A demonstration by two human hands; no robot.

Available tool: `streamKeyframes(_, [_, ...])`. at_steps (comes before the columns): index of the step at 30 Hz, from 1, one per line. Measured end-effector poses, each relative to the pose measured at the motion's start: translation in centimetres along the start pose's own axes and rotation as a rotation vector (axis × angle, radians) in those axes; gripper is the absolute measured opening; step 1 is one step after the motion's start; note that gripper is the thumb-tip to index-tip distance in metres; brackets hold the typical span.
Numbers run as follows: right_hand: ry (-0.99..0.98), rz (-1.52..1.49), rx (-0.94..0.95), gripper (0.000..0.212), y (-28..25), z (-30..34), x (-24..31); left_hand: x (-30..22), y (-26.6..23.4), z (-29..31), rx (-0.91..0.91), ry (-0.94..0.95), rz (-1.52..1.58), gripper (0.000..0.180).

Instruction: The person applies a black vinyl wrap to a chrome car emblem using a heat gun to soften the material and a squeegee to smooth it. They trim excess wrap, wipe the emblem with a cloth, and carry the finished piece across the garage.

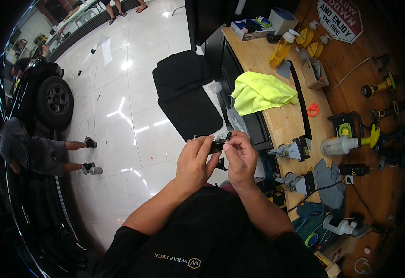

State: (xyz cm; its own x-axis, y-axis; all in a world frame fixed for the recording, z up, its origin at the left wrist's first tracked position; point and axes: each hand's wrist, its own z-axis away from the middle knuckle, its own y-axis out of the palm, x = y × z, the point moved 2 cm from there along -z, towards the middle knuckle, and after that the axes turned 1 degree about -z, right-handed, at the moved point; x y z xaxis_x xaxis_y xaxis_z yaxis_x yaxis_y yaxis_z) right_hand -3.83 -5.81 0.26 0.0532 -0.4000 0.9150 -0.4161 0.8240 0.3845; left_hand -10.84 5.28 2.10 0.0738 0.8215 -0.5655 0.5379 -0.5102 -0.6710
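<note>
Both of my hands are raised in front of my chest, above the floor beside the workbench. My left hand (194, 160) has its fingers closed round a small black part with a shiny, clear-looking end (222, 137). Its exact kind is too small to make out. My right hand (241, 162) pinches the same part from the right, thumb and fingertips at its shiny end. The fingers hide much of it. A small dark piece (220, 163) shows below, between my hands; I cannot tell whether it joins the part.
To the right, the wooden workbench (276, 125) bears a neon-yellow cloth (262, 92), a clamp-like grey tool (289, 150), a spray bottle (343, 145) and drills (378, 87). Black mats (188, 102) lie on the tiled floor ahead. At left, a person (31, 148) leans beside a black car (15, 199).
</note>
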Motion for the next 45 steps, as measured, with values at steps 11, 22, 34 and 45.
streamKeyframes(11, [0.219,-0.276,-0.074,0.012,-0.1,0.0,-1.5,-0.1,-0.2,-0.1,0.024,0.023,-0.05,0.048])
streamKeyframes(22, [0.451,-0.484,-0.208,0.013,0.2,0.7,-1.5,0.4,0.3,0.9,0.103,0.013,-0.045,0.048])
streamKeyframes(34, [0.554,-0.578,-0.256,0.011,-0.9,1.4,-1.4,-0.1,1.1,1.5,0.179,0.124,-0.012,0.049])
streamKeyframes(45, [0.769,-0.527,-0.298,0.009,-3.5,6.8,-5.3,0.7,2.1,5.7,0.52,-0.111,0.26,0.044])
